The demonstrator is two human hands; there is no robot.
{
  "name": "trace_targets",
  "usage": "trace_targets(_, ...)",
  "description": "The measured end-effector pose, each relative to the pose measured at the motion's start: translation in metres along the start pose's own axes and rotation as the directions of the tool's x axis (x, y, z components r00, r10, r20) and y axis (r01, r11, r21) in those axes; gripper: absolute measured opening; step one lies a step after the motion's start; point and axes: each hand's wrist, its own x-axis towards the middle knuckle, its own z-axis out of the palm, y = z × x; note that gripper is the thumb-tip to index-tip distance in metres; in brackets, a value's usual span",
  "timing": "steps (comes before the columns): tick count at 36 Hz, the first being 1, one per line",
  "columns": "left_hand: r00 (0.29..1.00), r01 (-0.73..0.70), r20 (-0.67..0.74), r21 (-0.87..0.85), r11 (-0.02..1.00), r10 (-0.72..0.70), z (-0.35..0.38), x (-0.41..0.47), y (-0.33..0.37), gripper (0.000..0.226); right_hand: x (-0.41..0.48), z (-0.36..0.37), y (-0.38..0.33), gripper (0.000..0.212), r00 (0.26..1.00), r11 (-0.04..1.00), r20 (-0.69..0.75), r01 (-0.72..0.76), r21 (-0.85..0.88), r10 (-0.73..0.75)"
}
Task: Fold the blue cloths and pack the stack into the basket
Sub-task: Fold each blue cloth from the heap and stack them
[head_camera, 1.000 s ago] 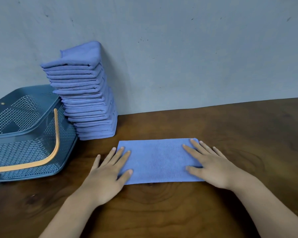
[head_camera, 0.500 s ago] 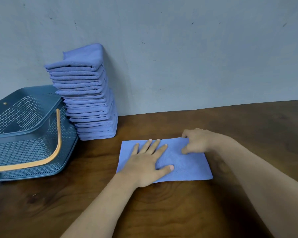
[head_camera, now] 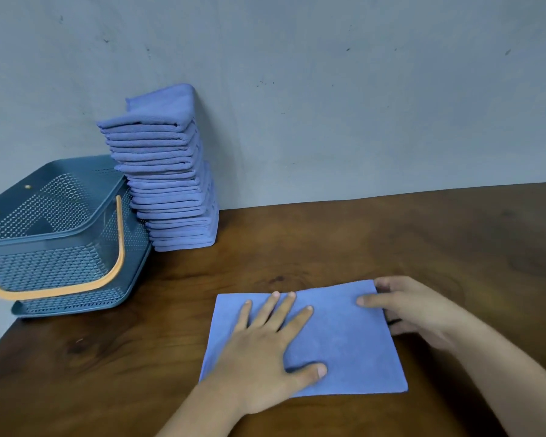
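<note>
A blue cloth [head_camera: 353,348], folded into a rectangle, lies flat on the wooden table near me. My left hand [head_camera: 265,351] presses flat on its left half with the fingers spread. My right hand [head_camera: 416,307] grips the cloth's right edge, thumb on top and fingers curled at the edge. A tall stack of folded blue cloths [head_camera: 167,171] leans against the wall at the back left. Next to it, further left, stands the blue mesh basket [head_camera: 44,238], with nothing visible inside.
The basket's orange handle [head_camera: 117,247] hangs down over its front side. The brown table [head_camera: 423,241] runs back to a grey wall [head_camera: 328,105]; its left edge shows below the basket.
My left hand slid from the cloth's left edge onto its middle. My right hand left its flat pose and took hold of the right edge. The view shifted, so the cloth sits lower in frame.
</note>
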Motion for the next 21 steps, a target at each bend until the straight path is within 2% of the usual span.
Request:
trace_targets(3,1.000,0.010,-0.004,0.001,1.000,-0.010,0.002,-0.005,0.002,0.090,-0.026,0.013,0.008,0.020,1.000,0.994,-0.018,0.002,0.110,0.000)
trace_targets(7,0.999,0.031,-0.020,-0.025,0.999,-0.032,0.003,-0.006,0.004,0.094,-0.037,0.025,0.016,0.017,0.984,0.984,-0.180,0.026,0.178,0.007)
trace_targets(13,0.999,0.040,-0.018,-0.049,0.998,-0.041,-0.002,-0.002,0.006,0.093,-0.031,0.030,0.018,0.017,0.975,0.998,-0.223,0.022,0.057,-0.008)
trace_targets(17,0.980,0.072,-0.179,-0.079,0.994,-0.085,-0.019,0.027,0.017,0.062,-0.010,0.034,0.026,0.034,0.952,0.999,-0.304,0.034,-0.024,-0.040)
trace_targets(21,0.977,0.110,-0.158,-0.188,0.976,-0.141,-0.030,0.067,0.019,0.026,-0.001,0.037,0.042,0.046,0.910,0.990,-0.410,0.000,-0.143,-0.059)
